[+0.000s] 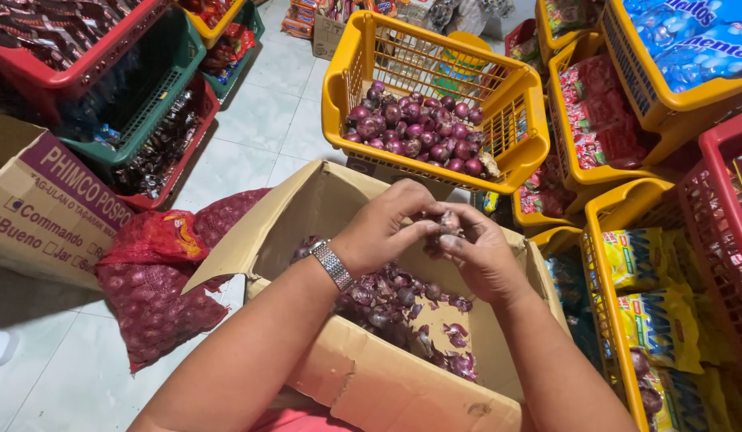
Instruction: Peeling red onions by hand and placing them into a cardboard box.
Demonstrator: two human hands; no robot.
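Both hands meet over an open cardboard box, and between them is a small red onion, partly hidden by the fingers. The left hand, with a metal wristwatch on its wrist, has its fingers curled in and pinched against the near side of the onion. The right hand cradles the onion from the other side, its fingers closed loosely about it with the thumb laid against the skin; how much of the skin is off I cannot tell. Directly below the fingers, inside the box, lies a heap of purple onion skins and a few loose pieces. Beyond the fingertips, farther from the person, stands a yellow plastic basket holding a pile of peeled red onions. To the left of the left hand's fingers, on the tiled floor, slumps a red mesh sack full of onions, and past it sits a second cardboard carton. Red and green crates stand farther off on that side. To the right of the right hand's fingers, yellow and red baskets of packaged sweets and snacks are stacked close together.
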